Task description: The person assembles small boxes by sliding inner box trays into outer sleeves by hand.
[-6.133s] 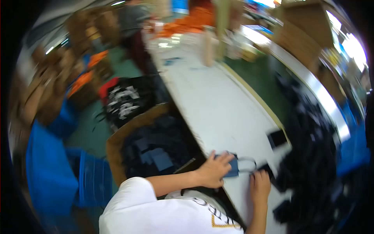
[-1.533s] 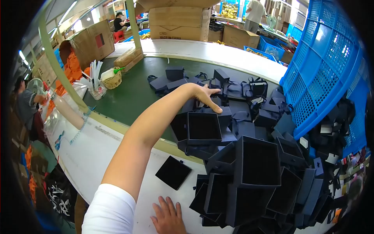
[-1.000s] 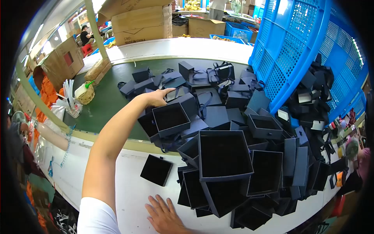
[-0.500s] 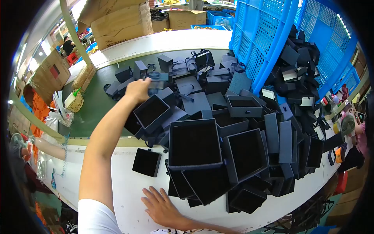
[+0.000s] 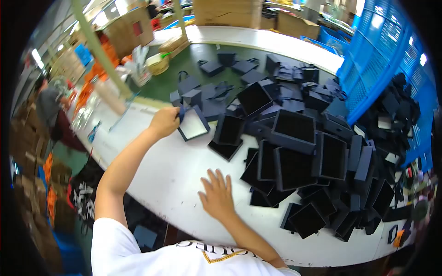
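My left hand (image 5: 165,122) has its fingers closed on the edge of a dark blue gift box (image 5: 194,134) with a white inside, just in front of the pile on the table. A bit of blue ribbon shows by the fingertips. My right hand (image 5: 217,195) rests on the white tabletop (image 5: 170,175), fingers spread, holding nothing. To its right lies a heap of open dark blue box trays (image 5: 294,131) with black insides. Behind the boxes on the green surface are more small boxes with ribbon loops, such as one ribboned box (image 5: 188,84).
A blue plastic crate (image 5: 375,60) stands on the right, beside many dark box parts (image 5: 398,106). At the back left are a small basket (image 5: 159,66), white sticks in a bag (image 5: 138,66) and a post (image 5: 103,48). A co-worker (image 5: 50,108) is at far left.
The view has swung left, so the heap appears farther right. My left hand has come back from the ribboned pile toward the near tabletop with a box. My right hand stays spread on the table.
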{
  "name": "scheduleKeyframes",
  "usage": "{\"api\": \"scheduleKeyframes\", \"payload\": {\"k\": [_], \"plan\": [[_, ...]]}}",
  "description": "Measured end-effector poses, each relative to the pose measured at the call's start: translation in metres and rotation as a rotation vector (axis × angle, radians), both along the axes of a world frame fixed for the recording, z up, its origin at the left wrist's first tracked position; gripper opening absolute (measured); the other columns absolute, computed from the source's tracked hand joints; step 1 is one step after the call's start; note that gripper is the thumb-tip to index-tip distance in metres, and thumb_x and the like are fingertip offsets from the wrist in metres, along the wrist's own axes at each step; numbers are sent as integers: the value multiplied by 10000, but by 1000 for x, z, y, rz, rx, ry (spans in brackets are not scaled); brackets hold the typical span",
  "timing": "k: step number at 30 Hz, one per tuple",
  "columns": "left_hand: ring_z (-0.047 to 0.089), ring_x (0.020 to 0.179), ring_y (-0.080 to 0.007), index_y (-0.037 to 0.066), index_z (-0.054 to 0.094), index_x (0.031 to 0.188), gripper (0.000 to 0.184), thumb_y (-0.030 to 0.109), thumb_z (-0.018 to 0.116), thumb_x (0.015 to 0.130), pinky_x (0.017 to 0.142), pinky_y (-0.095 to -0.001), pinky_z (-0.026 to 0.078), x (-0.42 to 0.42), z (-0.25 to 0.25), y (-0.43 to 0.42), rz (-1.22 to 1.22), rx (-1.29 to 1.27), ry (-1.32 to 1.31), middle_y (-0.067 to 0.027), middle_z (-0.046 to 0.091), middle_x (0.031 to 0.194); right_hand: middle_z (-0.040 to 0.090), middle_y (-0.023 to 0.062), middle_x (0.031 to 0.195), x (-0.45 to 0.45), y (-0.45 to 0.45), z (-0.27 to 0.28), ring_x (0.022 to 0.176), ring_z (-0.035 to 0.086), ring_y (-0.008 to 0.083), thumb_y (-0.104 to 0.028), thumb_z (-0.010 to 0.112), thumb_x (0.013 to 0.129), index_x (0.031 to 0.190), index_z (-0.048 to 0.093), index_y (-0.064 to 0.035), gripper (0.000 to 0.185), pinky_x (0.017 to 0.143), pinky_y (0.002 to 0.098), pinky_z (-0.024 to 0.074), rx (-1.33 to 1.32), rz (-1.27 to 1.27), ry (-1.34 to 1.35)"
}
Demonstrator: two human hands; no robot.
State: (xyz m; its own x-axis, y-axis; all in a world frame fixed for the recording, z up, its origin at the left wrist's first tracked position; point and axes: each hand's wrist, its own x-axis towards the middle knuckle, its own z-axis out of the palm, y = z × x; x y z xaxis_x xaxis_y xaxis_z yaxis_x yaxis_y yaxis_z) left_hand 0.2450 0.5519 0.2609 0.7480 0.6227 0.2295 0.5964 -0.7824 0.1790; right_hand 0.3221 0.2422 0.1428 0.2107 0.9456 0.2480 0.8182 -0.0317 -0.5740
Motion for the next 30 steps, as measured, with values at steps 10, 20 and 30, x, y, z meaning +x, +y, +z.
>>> {"api": "scheduleKeyframes", "payload": {"k": [10, 20, 30], "plan": [[689, 931, -329, 35, 779, 1008, 266, 211, 696, 827, 799, -420, 548, -108, -29, -115, 65, -275, 60, -175, 708, 981, 633, 181, 1358, 6, -5, -7, 1321, 551, 374, -232, 721, 927, 1201, 708, -32, 339, 1154, 514, 370, 165, -11, 289], [654, 737, -97, 88, 662, 1359, 379, 243, 607, 1018, 662, -238, 525, -107, -29, -139, 53, -1143, -242, -18, 710, 964, 655, 212, 1155, -18, -20, 12, 1054, 654, 407, 24, 588, 856, 1320, 603, -8, 465, 925, 470, 528, 149, -131, 230], [645, 757, -110, 71, 714, 1263, 340, 119, 692, 927, 697, -267, 523, -166, -66, -152, 135, -583, -471, -75, 715, 1035, 532, 252, 1339, 15, -87, 56, 1045, 658, 451, -11, 589, 843, 1341, 551, 38, 501, 860, 504, 565, -90, -299, -5]]}}
